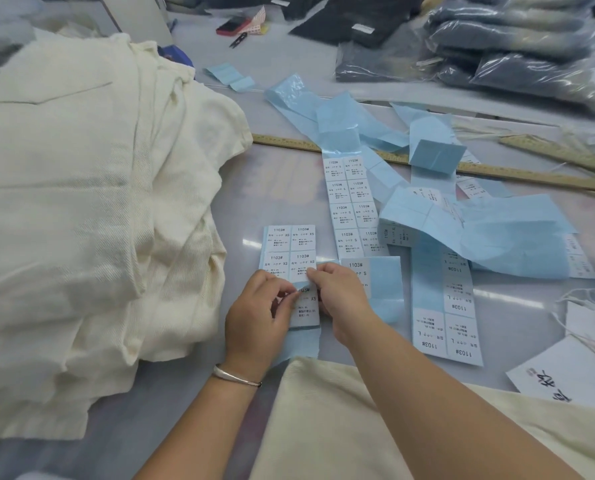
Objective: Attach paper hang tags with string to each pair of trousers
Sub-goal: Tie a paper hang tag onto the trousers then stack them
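A strip of white XS size stickers on blue backing (289, 247) lies on the grey table in front of me. My left hand (254, 320) and my right hand (341, 296) meet over its lower part, both pinching a sticker at its lifted corner. More sticker strips marked S (353, 206) and L (445, 317) lie to the right. A tall pile of cream trousers (81, 209) fills the left. Another cream pair (341, 427) lies at the near edge under my forearms. White paper hang tags with strings (573, 368) sit at the lower right.
Empty blue backing strips (324, 109) curl across the middle of the table. Two wooden rulers (497, 169) run behind them. Bagged dark garments (518, 46) are stacked at the back right. Small thread snips (238, 39) and a red-and-black object (232, 25) lie at the back.
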{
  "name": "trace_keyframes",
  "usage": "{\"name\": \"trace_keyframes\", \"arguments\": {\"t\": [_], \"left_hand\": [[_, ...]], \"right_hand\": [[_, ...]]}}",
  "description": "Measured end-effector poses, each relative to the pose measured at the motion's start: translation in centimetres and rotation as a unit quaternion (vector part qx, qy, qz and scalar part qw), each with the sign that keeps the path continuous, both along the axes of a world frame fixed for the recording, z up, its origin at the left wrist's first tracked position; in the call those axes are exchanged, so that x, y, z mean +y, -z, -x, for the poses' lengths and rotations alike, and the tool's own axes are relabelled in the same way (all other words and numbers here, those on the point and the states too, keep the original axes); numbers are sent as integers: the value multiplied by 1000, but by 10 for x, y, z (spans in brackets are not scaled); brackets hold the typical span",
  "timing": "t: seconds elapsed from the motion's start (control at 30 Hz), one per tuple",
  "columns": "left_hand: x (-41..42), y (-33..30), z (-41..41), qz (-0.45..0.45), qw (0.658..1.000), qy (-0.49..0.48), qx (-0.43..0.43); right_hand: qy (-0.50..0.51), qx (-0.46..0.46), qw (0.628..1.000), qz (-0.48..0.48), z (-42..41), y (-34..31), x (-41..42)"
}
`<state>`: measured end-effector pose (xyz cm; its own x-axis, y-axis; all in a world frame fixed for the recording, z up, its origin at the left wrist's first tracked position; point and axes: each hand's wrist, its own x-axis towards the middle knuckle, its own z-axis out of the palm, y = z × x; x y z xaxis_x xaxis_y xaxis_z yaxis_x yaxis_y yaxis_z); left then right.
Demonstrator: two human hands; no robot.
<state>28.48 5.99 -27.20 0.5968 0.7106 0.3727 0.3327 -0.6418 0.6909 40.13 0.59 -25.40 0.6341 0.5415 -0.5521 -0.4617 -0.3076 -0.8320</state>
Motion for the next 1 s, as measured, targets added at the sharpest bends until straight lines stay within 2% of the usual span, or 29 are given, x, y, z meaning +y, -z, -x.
{"name": "trace_keyframes", "arguments": {"t": [0.07,0.13,0.2,0.27,0.33,0.4,0.43,0.47,0.5,0.57,0.63,0.67,0.77,0.83,0.9,1.0], "left_hand": [[-8,-11,9,-10,999,41,-21],[-18,-25,25,18,996,63,-63],[-28,-41,43,74,989,45,-119],[-34,-53,55,154,976,9,-153],[-42,-65,57,233,960,-6,-156],[-49,-73,52,290,942,-14,-168],[-58,-81,49,314,931,-3,-186],[-67,-87,46,335,920,14,-204],[-77,-93,43,352,910,33,-217],[-99,-100,38,376,897,71,-220],[-122,-100,31,386,894,100,-204],[-136,-98,26,395,892,110,-190],[-181,-87,7,433,884,129,-124],[-213,-80,-9,456,874,148,-78],[-242,-78,-28,481,857,180,-31],[-279,-79,-50,502,835,226,4]], "right_hand": [[-2,-27,999,20,0,0,1],[5,-8,1000,19,0,-5,0],[15,70,997,-19,-1,-16,-4],[10,74,997,-25,-1,-25,-11],[-27,-16,999,5,3,-35,-27],[-69,-136,988,39,10,-47,-41],[-78,-166,982,32,12,-54,-55],[-80,-159,984,-4,14,-62,-70],[-73,-112,989,-63,16,-71,-87],[-63,24,985,-162,16,-89,-129],[-48,90,975,-197,10,-92,-181],[-32,84,977,-193,5,-88,-210],[79,-28,987,-136,-11,-75,-296],[199,-113,969,-89,-28,-66,-349],[277,-188,942,12,-49,-53,-391],[230,-246,913,229,-75,-30,-427]]}}
